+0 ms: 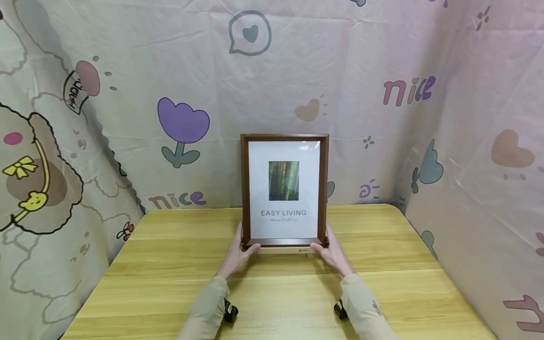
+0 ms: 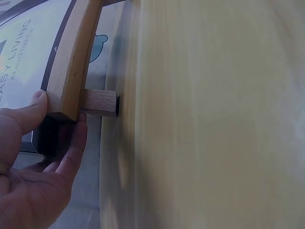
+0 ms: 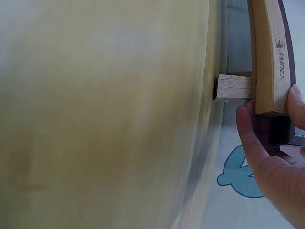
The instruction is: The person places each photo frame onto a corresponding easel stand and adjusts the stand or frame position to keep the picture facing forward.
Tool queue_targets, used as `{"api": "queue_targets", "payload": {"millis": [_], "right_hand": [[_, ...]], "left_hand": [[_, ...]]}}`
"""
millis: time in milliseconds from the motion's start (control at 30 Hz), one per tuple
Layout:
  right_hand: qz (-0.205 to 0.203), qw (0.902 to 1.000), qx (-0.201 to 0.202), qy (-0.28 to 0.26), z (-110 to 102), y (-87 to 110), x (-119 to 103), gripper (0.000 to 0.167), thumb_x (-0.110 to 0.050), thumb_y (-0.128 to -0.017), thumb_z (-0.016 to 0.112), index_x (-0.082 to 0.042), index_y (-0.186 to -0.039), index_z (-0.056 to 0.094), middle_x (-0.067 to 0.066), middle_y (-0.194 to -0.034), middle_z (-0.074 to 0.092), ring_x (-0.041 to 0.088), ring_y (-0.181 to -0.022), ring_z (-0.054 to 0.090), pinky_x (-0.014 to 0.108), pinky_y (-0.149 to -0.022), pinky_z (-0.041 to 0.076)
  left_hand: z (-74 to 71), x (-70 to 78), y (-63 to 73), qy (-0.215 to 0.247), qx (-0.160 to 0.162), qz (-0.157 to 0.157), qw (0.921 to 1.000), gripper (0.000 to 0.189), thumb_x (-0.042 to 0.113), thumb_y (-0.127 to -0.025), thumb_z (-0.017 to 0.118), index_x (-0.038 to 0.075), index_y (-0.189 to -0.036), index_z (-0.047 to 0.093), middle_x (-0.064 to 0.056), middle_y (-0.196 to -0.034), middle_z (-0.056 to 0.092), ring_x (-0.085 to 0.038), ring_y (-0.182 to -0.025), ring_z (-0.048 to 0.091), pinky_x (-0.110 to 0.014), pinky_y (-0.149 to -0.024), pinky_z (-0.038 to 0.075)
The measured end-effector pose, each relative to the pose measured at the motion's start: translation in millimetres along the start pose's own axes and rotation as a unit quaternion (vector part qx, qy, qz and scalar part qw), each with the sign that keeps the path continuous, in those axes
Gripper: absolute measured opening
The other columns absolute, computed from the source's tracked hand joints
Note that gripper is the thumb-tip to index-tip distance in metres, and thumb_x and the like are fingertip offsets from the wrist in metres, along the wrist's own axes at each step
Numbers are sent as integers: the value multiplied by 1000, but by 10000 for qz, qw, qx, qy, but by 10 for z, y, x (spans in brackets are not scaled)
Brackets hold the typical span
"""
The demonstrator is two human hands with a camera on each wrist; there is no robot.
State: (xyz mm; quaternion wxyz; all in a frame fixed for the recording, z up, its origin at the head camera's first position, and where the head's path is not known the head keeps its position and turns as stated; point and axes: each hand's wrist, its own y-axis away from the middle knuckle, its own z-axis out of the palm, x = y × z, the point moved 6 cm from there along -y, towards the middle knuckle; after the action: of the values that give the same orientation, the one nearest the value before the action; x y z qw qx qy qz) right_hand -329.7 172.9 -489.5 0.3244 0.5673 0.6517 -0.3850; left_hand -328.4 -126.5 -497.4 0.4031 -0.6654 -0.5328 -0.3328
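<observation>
An upright brown picture frame (image 1: 284, 229) faces me at the middle of the table, showing a green bamboo picture and the words "EASY LIVING". Its bottom edge rests on the light wooden ledge (image 1: 278, 250) of a small stand. My left hand (image 1: 236, 257) grips the lower left corner, thumb in front and fingers curled under and behind. On the opposite corner, my right hand (image 1: 334, 256) holds on the same way. Short wooden feet (image 2: 100, 102) with dark tips stick out below the ledge. Small lettering marks the ledge (image 3: 276, 62) in the right wrist view.
The wood-grain table (image 1: 280, 297) spreads around the frame, with its far edge just behind. A printed cloth (image 1: 263, 85) hangs behind and on both sides. Dark wrist cameras (image 1: 230, 311) sit under the sleeves.
</observation>
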Motion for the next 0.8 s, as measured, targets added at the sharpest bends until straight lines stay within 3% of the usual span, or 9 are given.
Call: {"api": "queue_targets", "payload": {"millis": [200, 367, 533, 800], "right_hand": [[-98, 10000, -10, 4, 34, -43, -27, 90, -5, -92, 68, -10, -162, 12, 37, -144, 48, 52, -124, 57, 64, -111, 42], [-18, 9998, -42, 173, 61, -64, -28, 89, -8, -93, 68, -10, -162, 13, 37, -140, 52, 52, -125, 56, 67, -114, 36], [-55, 9997, -88, 234, 82, -83, -38, 89, -9, -93, 68, -11, -163, 11, 36, -146, 46, 53, -130, 52, 68, -116, 32], [-45, 9999, -140, 83, 133, -116, -45, 92, -7, -94, 66, -17, -164, 8, 32, -154, 39, 52, -141, 40, 67, -120, 24]], "left_hand": [[-39, 20, 16, -14, 91, 96, 9999, 96, 25, -93, 72, 6, -162, 7, -36, -149, 43, -53, -133, 49, -65, -114, 39], [-67, 26, 34, -151, 126, 58, 9998, 97, 26, -93, 72, 5, -162, 7, -37, -152, 38, -55, -135, 46, -66, -114, 37], [-84, 19, 42, -184, 158, 9, 9997, 97, 27, -93, 72, 4, -161, 7, -36, -154, 36, -55, -137, 43, -67, -116, 33], [-104, -1, 37, -96, 202, -57, 9997, 97, 25, -93, 72, 10, -162, 6, -35, -150, 43, -54, -134, 48, -67, -114, 36]]}}
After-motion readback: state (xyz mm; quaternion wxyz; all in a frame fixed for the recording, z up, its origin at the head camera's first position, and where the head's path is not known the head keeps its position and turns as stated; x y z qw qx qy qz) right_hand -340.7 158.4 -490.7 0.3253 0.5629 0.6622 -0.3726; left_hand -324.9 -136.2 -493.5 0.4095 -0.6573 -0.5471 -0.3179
